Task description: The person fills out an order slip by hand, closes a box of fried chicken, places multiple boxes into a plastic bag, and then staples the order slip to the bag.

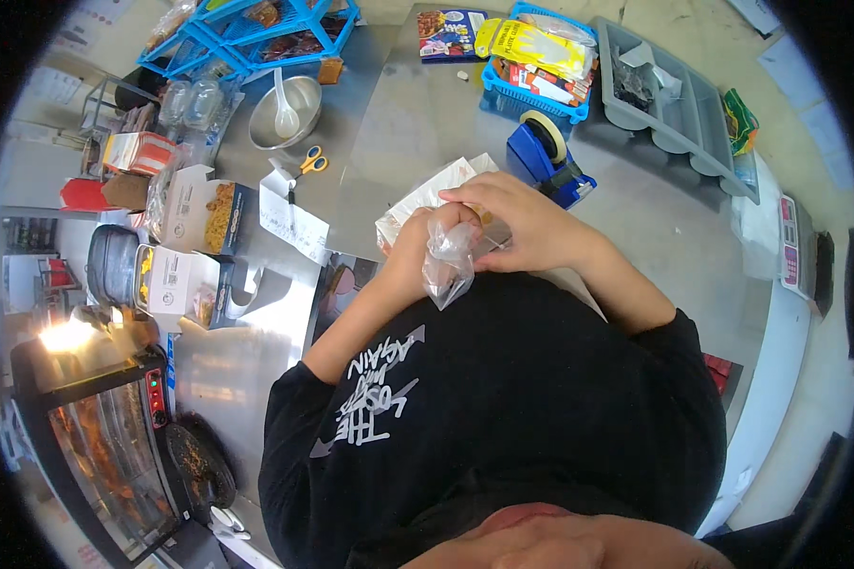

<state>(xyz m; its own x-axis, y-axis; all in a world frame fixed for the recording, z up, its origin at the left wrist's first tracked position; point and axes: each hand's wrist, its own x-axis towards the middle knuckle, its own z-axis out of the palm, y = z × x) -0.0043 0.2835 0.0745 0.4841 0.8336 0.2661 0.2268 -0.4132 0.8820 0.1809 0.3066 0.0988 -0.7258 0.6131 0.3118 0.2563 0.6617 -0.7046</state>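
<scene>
In front of my chest, both hands meet around a small clear plastic bag [449, 264]. My left hand [417, 239] is closed on its gathered neck, and a crumpled end hangs down from the fist. My right hand [531, 220] curls in from the other side, its fingers bent round the bag against the left hand. Something brownish shows between the hands, too covered to make out. Just beyond them a white printed paper packet [417, 201] lies on the steel table [380, 123], partly hidden by my hands.
Beyond my right hand stands a blue tape dispenser [552, 166]. Farther back are a blue basket [541, 104] and a grey divided tray [678, 123]. On the left are a steel bowl [268, 123], orange scissors [311, 163], a handwritten note [292, 220], food boxes [185, 280] and a lit display warmer [104, 455].
</scene>
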